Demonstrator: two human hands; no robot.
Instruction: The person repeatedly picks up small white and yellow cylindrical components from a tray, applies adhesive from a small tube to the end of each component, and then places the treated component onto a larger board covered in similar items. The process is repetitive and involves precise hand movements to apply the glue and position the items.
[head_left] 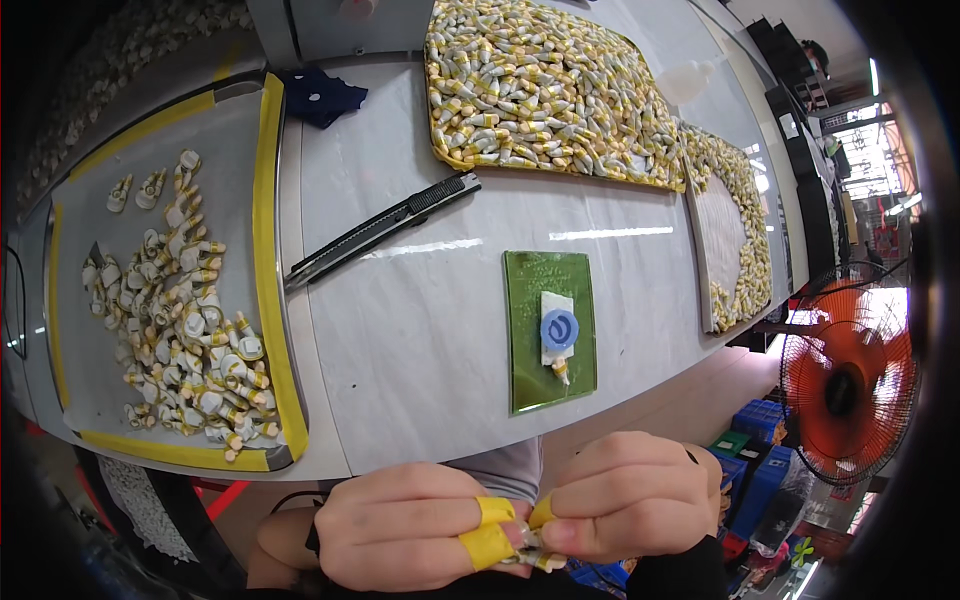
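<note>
At the table's near edge, my left hand (405, 525) and my right hand (635, 500) meet with their fingers closed in a pinch. Between the fingertips is a small white-and-yellow molded piece (540, 558), mostly hidden by them. Yellow tape wraps fingers on both hands. Just beyond them lies a green rectangular plate (525, 370), bearing a white pad (551, 302) with a round blue cap-like thing (559, 328) on top. A small molded piece (561, 373) lies just below the pad. To the left, a tray (285, 330) edged with yellow tape holds a pile of similar pieces (190, 330).
A black box cutter (385, 230) lies slantwise on the grey table (420, 350). At the back, a large tray (560, 174) is full of molded pieces, with another tray (712, 240) to its right. A dark blue cloth (322, 97) sits behind; an orange fan (845, 385) stands right.
</note>
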